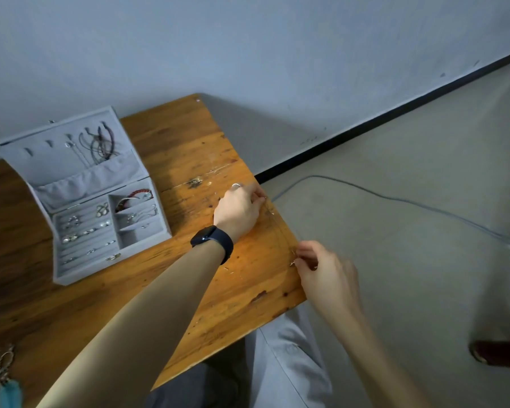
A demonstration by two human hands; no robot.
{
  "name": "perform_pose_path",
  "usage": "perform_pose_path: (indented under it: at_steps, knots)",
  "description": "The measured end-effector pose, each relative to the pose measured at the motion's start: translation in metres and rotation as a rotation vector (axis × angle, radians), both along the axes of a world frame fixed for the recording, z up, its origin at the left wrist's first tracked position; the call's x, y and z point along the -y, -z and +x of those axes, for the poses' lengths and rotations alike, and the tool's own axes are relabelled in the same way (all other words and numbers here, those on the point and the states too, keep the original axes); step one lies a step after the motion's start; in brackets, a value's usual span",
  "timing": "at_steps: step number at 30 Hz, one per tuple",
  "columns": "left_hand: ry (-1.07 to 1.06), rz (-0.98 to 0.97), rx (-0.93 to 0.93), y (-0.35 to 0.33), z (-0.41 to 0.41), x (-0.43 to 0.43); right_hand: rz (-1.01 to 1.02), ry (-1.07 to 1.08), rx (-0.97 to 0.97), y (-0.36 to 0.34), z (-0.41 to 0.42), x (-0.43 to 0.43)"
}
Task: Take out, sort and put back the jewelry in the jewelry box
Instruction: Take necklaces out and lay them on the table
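The left arm reaches across the table (189,160), a dark watch (212,242) on its wrist. The left hand (239,212) lies knuckles-up at the far right edge, a ring (236,185) on one finger, its fingertips drawn together and pinching one end of a thin chain (277,222). The right hand (321,269) hangs just off the near edge, its fingers curled and nipping the chain's other end. The chain runs faintly between them along the table's edge. The box (100,201) stands open well to the left, with jewelry in its trays. Feather earrings (0,378) lie at the near left corner.
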State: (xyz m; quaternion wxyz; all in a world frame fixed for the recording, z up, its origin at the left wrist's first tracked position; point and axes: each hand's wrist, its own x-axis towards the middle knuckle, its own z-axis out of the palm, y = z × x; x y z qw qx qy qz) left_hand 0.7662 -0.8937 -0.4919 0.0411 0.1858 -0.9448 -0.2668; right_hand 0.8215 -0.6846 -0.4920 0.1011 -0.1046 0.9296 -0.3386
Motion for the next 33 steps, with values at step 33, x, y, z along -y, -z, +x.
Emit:
perform_pose_path:
  at_steps: [33]
  knots:
    - [0.17,-0.282,0.1,-0.009,0.088,0.016,-0.149,-0.113,-0.359,0.005,0.034,-0.011]
